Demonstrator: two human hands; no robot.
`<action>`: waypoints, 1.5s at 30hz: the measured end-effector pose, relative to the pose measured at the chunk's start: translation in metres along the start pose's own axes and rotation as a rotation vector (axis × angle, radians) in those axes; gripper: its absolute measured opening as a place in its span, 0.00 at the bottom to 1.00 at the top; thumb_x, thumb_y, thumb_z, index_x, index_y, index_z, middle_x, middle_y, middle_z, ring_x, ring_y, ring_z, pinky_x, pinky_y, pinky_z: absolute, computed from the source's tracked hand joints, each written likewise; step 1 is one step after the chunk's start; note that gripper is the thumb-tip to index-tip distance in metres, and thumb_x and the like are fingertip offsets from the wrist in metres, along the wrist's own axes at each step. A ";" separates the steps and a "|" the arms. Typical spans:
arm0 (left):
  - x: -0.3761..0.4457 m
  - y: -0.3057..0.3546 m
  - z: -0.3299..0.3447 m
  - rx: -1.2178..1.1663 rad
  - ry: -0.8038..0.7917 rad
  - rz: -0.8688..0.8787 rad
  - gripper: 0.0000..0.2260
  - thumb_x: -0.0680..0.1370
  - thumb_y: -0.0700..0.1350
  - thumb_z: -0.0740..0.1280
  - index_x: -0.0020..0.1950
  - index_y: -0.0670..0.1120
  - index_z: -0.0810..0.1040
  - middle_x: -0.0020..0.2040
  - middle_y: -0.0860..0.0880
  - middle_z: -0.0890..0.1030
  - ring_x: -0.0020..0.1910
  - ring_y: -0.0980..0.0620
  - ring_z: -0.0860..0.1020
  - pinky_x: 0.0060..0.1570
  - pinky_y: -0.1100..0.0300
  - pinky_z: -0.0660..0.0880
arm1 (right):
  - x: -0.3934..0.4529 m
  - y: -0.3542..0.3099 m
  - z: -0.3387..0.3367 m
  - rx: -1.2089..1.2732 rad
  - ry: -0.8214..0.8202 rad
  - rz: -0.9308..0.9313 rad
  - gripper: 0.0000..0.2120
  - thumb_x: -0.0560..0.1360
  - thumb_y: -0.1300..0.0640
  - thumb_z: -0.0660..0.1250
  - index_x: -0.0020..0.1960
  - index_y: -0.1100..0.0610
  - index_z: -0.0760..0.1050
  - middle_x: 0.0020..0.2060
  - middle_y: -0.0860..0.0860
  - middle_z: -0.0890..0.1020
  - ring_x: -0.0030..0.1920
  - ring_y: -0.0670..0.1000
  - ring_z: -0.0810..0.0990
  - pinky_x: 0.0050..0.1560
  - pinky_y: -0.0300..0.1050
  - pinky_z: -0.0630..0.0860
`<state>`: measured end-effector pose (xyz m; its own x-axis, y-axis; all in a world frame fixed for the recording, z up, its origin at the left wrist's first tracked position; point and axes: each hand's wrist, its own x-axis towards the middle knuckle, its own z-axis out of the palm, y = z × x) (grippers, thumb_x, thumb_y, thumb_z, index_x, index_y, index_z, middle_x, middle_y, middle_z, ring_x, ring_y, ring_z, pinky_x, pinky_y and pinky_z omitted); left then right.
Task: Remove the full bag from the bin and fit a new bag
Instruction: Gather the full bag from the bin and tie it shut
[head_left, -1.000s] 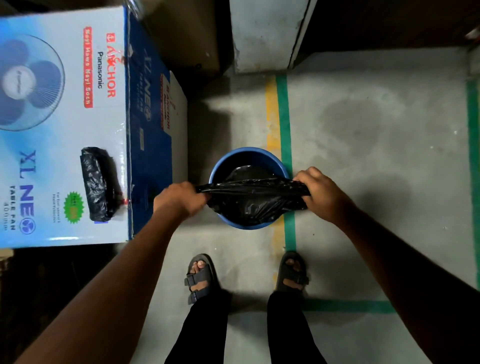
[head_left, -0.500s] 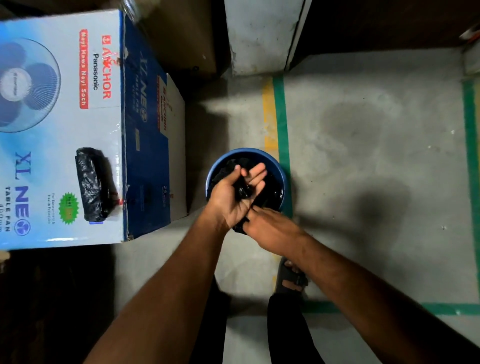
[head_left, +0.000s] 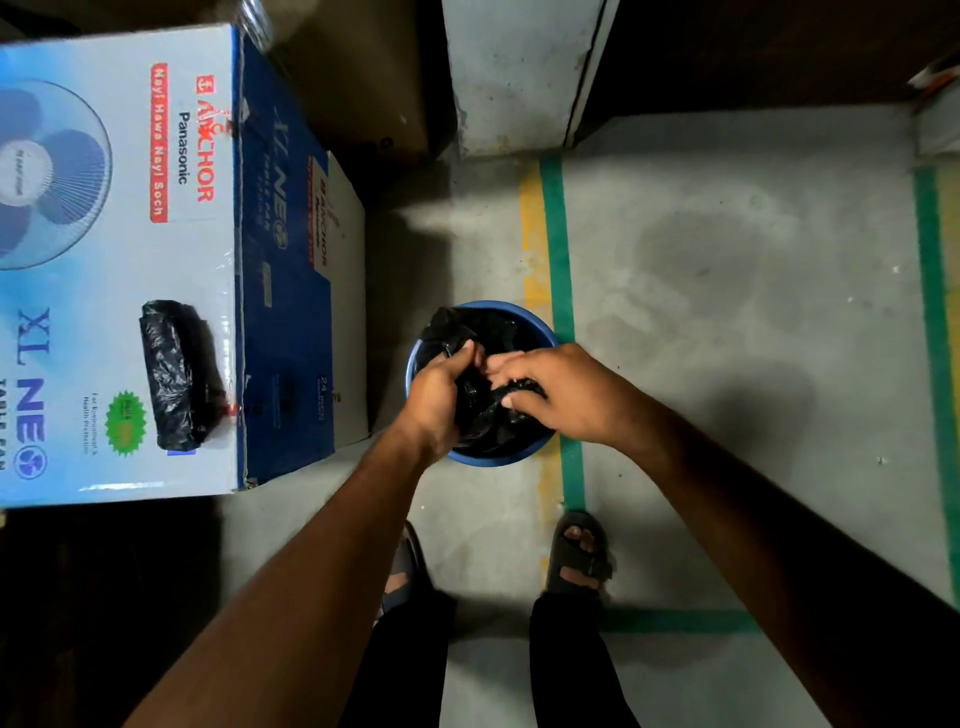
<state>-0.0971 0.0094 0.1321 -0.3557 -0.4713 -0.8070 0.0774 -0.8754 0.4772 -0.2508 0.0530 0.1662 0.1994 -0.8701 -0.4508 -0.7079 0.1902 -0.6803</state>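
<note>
A small blue bin (head_left: 540, 328) stands on the concrete floor in front of my feet. A black bag (head_left: 485, 332) fills it, its top bunched together over the opening. My left hand (head_left: 439, 392) grips the gathered plastic at the left of the bin. My right hand (head_left: 558, 387) is closed on the same bunched plastic from the right. The two hands almost touch above the bin. A folded black bag (head_left: 174, 374) lies on top of the fan box to the left.
A large blue and white table fan box (head_left: 130, 234) stands left of the bin, close to its rim. Green and yellow floor lines (head_left: 553, 234) run past the bin. A grey pillar (head_left: 514, 73) rises behind. My sandalled feet (head_left: 579, 551) are just below the bin.
A second ago my hands held the bag's rim stretched wide across the bin. They have come together over the middle, gathering the bag's top into a bunch.
</note>
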 end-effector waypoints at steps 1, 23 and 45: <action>-0.001 0.001 0.004 0.000 -0.016 -0.017 0.13 0.83 0.47 0.57 0.50 0.42 0.79 0.46 0.43 0.84 0.43 0.47 0.83 0.43 0.56 0.81 | 0.002 -0.001 -0.001 0.042 0.067 -0.016 0.09 0.74 0.56 0.69 0.54 0.52 0.82 0.51 0.47 0.85 0.51 0.45 0.82 0.54 0.34 0.74; -0.013 0.052 0.003 0.895 -0.160 0.345 0.11 0.81 0.47 0.65 0.39 0.46 0.76 0.27 0.51 0.75 0.24 0.55 0.70 0.31 0.63 0.67 | 0.045 -0.005 0.036 0.724 0.633 0.276 0.10 0.83 0.51 0.54 0.45 0.53 0.68 0.34 0.49 0.73 0.33 0.48 0.73 0.27 0.43 0.72; -0.023 0.035 -0.003 0.097 -0.097 0.035 0.03 0.77 0.36 0.67 0.50 0.38 0.78 0.39 0.42 0.80 0.32 0.48 0.79 0.33 0.61 0.78 | 0.048 0.012 0.037 0.620 0.521 0.271 0.03 0.78 0.50 0.61 0.48 0.46 0.73 0.37 0.45 0.81 0.44 0.50 0.81 0.54 0.52 0.77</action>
<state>-0.0833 -0.0110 0.1668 -0.4434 -0.4850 -0.7537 0.0032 -0.8418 0.5398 -0.2245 0.0301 0.1148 -0.3680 -0.8279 -0.4233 -0.1569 0.5040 -0.8493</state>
